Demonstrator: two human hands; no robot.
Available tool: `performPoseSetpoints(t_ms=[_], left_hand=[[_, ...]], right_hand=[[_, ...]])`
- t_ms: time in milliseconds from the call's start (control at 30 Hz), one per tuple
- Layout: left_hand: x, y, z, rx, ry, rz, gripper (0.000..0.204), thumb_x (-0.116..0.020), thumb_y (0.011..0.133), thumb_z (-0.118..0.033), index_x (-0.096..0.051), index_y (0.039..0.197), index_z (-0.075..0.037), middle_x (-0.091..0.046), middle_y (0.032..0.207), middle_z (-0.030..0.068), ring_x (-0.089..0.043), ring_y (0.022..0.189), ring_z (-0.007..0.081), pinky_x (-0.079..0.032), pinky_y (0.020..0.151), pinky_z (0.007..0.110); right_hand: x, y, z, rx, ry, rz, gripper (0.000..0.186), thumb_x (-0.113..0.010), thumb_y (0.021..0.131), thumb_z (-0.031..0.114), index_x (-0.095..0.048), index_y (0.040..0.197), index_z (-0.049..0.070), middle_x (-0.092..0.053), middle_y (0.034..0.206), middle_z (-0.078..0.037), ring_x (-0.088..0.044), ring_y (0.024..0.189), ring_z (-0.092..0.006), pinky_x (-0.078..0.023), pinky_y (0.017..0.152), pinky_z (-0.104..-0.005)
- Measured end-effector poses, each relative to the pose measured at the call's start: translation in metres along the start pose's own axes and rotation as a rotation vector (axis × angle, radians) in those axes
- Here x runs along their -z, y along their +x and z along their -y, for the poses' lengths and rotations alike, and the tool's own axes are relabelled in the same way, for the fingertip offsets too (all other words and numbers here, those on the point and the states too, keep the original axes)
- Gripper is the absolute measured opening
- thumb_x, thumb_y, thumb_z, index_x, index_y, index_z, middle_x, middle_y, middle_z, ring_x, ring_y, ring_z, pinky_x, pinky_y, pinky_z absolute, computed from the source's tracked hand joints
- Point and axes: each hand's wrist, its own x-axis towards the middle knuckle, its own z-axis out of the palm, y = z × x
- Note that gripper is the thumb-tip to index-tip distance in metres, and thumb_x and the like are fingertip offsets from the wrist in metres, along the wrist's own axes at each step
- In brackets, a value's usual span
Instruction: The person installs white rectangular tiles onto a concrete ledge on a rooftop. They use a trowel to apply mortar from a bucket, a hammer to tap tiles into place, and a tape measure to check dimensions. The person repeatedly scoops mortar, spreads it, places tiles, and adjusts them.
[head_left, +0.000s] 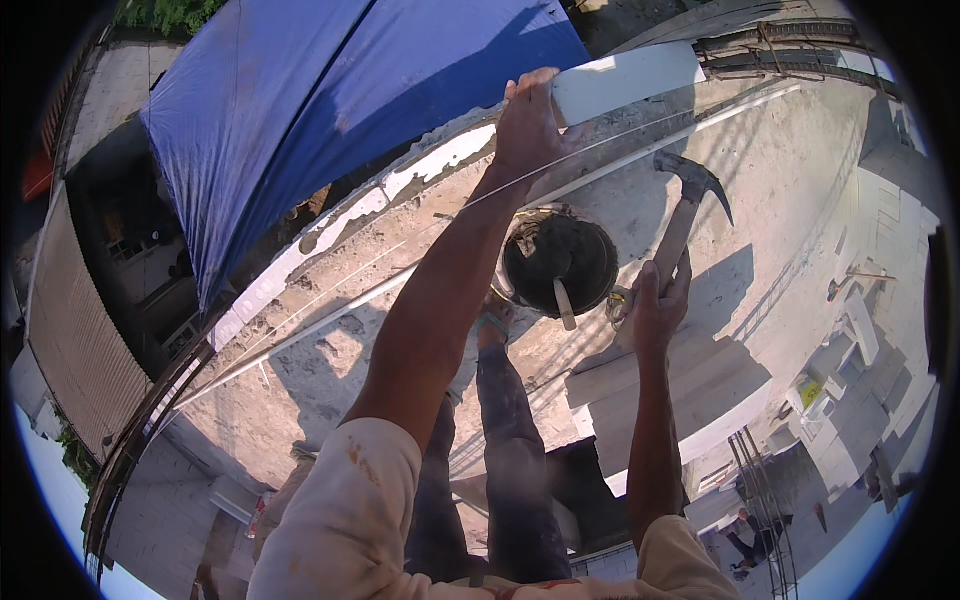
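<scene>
My left hand (530, 125) grips the near end of a long white block (630, 85) on top of the low wall, fingers over its end. In my right hand (662, 308) is a claw hammer (683, 215), held by its wooden handle with the dark head pointing away from me. Between my arms a round black bucket (600, 238) holds grey mortar. A trowel (565, 303) stands in it, its light handle leaning over the near rim; its blade is hidden.
A thin string runs along the wall (375, 202), beside a pale straight strip (330, 312). Beyond the wall, a blue tarp (370, 120) slopes over a drop. Pale blocks (690, 395) are stacked by my right forearm. Steel bars (765, 510) stand at lower right.
</scene>
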Motion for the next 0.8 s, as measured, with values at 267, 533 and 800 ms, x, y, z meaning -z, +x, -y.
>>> performPoseSetpoints(t_ms=[267,533,800], left_hand=[[0.042,-0.047,0.059,0.311,0.205,0.206,0.091,-0.075,0.090,-0.052,-0.038,0.158,-0.003,-0.032,0.167,0.0227,-0.026,0.157,0.0378,-0.019,0.127,0.059],[0.215,-0.317,-0.060,0.717,0.191,0.710,0.082,-0.082,0.088,-0.022,-0.037,0.150,0.009,-0.043,0.148,0.0313,-0.041,0.142,0.0447,-0.036,0.119,0.050],[0.357,-0.377,-0.218,1.127,0.441,1.012,0.080,-0.080,0.088,-0.030,-0.041,0.149,0.003,-0.047,0.147,0.0292,-0.047,0.137,0.0482,-0.039,0.114,0.056]], right_hand=[[0.049,-0.189,-0.235,-0.761,0.077,-0.083,0.027,-0.070,0.095,0.012,-0.056,0.115,0.001,-0.056,0.075,-0.005,-0.058,0.052,-0.0143,-0.047,0.042,-0.0309],[0.039,-0.145,-0.295,-0.035,-0.997,0.077,0.045,-0.068,0.095,0.028,-0.059,0.135,0.009,-0.063,0.120,-0.013,-0.059,0.117,-0.0367,-0.049,0.094,-0.0547],[-0.057,0.006,-0.278,-0.014,-1.328,0.477,0.029,-0.070,0.090,0.030,-0.070,0.111,0.010,-0.072,0.110,-0.012,-0.067,0.110,-0.0325,-0.046,0.091,-0.0545]])
